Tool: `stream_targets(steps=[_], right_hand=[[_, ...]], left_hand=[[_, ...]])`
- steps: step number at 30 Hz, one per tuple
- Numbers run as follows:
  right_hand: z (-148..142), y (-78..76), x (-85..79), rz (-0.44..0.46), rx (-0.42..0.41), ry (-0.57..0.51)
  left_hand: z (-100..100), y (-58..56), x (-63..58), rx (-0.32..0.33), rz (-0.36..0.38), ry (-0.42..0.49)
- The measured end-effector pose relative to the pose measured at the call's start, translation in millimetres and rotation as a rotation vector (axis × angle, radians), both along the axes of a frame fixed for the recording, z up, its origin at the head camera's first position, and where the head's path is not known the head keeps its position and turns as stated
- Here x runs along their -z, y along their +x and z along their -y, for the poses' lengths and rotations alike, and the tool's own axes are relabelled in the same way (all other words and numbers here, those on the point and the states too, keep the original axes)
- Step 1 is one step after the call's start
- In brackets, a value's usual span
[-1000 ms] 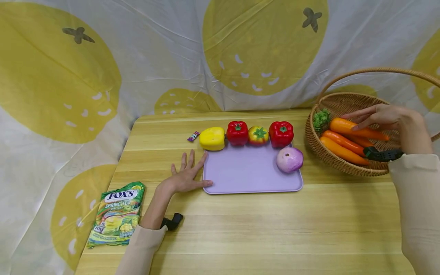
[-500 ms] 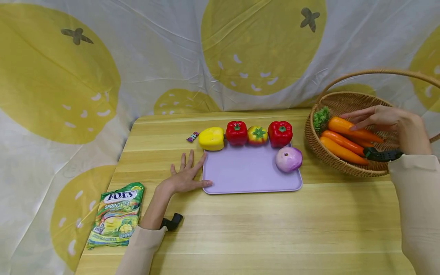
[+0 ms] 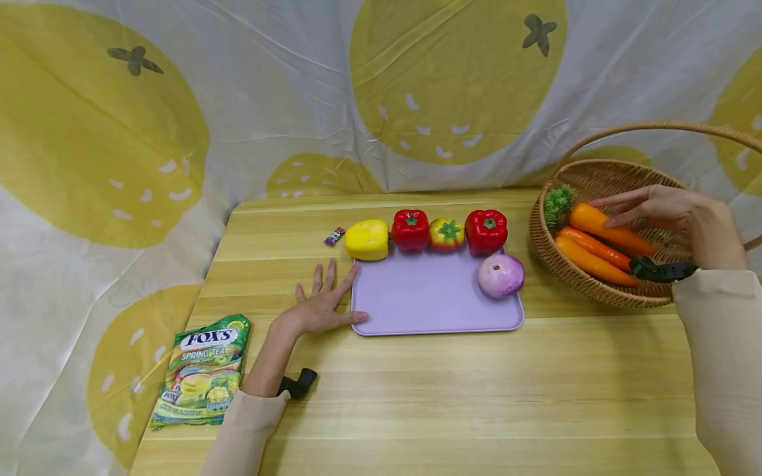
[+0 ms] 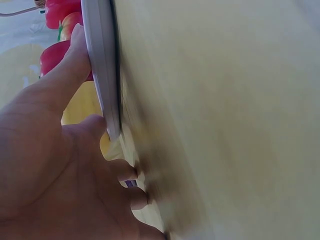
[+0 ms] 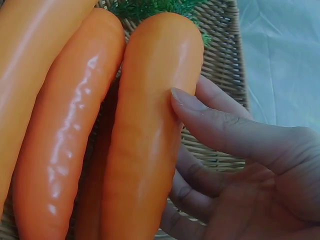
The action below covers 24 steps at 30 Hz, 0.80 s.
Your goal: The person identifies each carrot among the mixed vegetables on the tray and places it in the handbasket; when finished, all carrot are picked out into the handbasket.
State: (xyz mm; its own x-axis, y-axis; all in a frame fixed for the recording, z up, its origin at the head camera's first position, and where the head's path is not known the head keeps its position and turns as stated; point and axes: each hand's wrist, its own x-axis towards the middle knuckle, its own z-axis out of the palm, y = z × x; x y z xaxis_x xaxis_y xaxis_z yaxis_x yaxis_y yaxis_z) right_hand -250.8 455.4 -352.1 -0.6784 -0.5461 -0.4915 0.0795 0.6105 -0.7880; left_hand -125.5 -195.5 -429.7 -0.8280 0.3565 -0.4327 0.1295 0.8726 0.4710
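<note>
At the right, my right hand (image 3: pixel 667 206) reaches into a wicker basket (image 3: pixel 543 254). It holds an orange carrot (image 3: pixel 613 228) from the side, the thumb on its upper face. In the right wrist view the fingers curl behind that carrot (image 5: pixel 150 115), partly hidden. Other carrots (image 3: pixel 595 261) lie alongside, with green leaves (image 3: pixel 557 206) at the basket's left. My left hand (image 3: pixel 324 304) rests with spread fingers at the left edge of a lilac tray (image 3: pixel 417 301). Its thumb lies over the tray rim, seen closely in the left wrist view (image 4: pixel 102 60).
A yellow pepper (image 3: pixel 366 240), two red peppers (image 3: pixel 411 231), and a red-yellow fruit (image 3: pixel 446 235) line the tray's back edge. A purple onion (image 3: pixel 501 276) sits on its right side. A small candy (image 3: pixel 335 236) and a green Fox's bag (image 3: pixel 202 373) lie leftward.
The held carrot's narrow end has swung toward the front left of the basket, with the right hand shifting only slightly. My left hand has stayed at the tray.
</note>
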Motion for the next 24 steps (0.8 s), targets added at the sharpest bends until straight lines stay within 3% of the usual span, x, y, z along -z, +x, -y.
stream_targets(steps=[11, 14, 19, 24], right_hand=[[-0.8, -1.0, 0.9, -0.012, -0.016, -0.109], [5.1, 0.5, -8.1, -0.052, 0.006, -0.035], [20.8, 6.5, -37.4, -0.194, 0.101, 0.225], [39.2, 16.8, -64.0, -0.327, 0.089, 0.309]], left_hand=[[-4.8, 3.9, -16.1, 0.013, 0.012, -0.014], [-4.9, 4.5, -16.3, 0.013, 0.012, 0.01], [-3.8, 2.6, -8.2, 0.006, 0.0, 0.034], [-2.8, -0.3, -4.1, 0.004, -0.029, 0.04]])
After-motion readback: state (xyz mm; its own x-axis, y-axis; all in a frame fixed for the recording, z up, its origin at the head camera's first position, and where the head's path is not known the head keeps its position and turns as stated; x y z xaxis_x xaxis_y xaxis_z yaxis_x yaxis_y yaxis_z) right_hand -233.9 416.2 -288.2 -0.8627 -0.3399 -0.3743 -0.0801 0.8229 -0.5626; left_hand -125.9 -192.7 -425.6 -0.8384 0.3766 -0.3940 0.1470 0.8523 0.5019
